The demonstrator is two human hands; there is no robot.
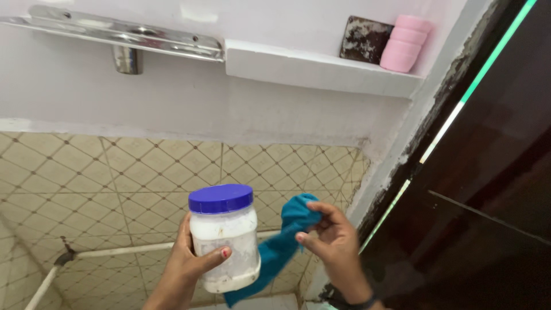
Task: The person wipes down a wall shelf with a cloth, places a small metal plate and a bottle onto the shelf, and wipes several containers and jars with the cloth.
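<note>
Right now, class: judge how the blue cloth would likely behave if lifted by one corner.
The cloth is probably floppy: it hangs limp below the right hand, which pinches its top. It seems light, since fingertips alone hold it. It likely won't slip easily; it bunches where gripped, beside the jar in the left hand.

Teal cloth (275,252): lower end partly behind the plastic jar (225,238). Both forearms cut by the bottom edge. White pipe (86,255) runs off lower left. Dark door (488,189) cropped right.
</note>
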